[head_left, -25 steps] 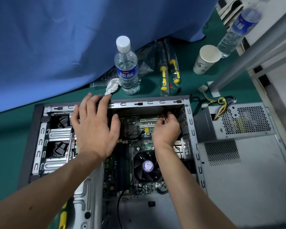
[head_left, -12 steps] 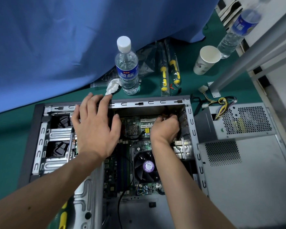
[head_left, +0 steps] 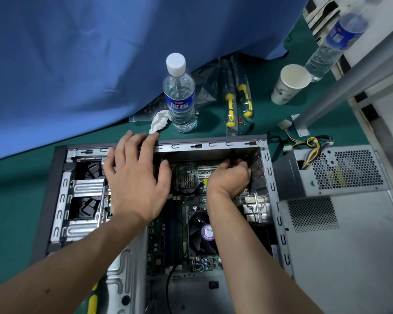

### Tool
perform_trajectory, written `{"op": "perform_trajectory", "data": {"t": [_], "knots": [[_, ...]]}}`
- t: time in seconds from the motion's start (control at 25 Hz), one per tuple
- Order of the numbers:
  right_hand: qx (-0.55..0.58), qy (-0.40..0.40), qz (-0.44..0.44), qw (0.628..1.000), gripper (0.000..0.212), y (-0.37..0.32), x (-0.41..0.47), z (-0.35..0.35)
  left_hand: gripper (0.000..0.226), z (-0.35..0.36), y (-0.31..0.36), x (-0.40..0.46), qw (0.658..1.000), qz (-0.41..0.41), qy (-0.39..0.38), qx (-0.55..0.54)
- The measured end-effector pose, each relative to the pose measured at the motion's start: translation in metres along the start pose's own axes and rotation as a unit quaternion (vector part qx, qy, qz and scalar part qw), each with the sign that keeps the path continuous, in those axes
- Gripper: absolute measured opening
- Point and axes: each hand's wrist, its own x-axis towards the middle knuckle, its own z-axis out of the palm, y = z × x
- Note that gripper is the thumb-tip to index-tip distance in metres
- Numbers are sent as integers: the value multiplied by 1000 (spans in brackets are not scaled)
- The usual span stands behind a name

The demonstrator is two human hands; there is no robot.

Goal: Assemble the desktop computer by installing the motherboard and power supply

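Observation:
The open grey computer case [head_left: 213,145] lies on its side on the green mat. The motherboard [head_left: 168,234] sits inside it with its black CPU fan [head_left: 202,232]. My left hand [head_left: 134,184] rests with straight, spread fingers on the case's far rim, above the drive cage. My right hand [head_left: 229,180] is inside the case at the far right corner, fingers curled round a thin black cable-like thing. What the fingertips touch is hidden. The power supply [head_left: 349,171] lies outside the case to the right, its coloured wires [head_left: 311,143] trailing behind it.
A water bottle [head_left: 179,98], crumpled tissue [head_left: 159,121], two bagged yellow-handled screwdrivers [head_left: 238,103] and a paper cup [head_left: 288,85] stand beyond the case. A blue cloth [head_left: 77,64] hangs behind. The case's side panel [head_left: 349,257] lies at right, below a metal leg [head_left: 327,96].
My right hand has moved a little toward the far right corner of the case and its fingers have curled tighter. My left hand has stayed on the rim.

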Motion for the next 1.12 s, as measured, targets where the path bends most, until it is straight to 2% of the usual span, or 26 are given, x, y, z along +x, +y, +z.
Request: {"op": "perform_trajectory", "data": {"t": [0.44,0.56,0.88,1.12], "knots": [[22,-19,14,999,26,-2,0,-3,52,1,1,0,1000,-3,2,1],[-20,-42,2,999,28,-2,0,-7,52,1,1,0,1000,-1,3,3],[-51,-37,-15,998,37,-2,-9,-6,53,1,0,0,1000,-3,4,6],[-68,-63,-57,994,46,2,-19,-12,53,2,0,0,1000,0,8,5]]}}
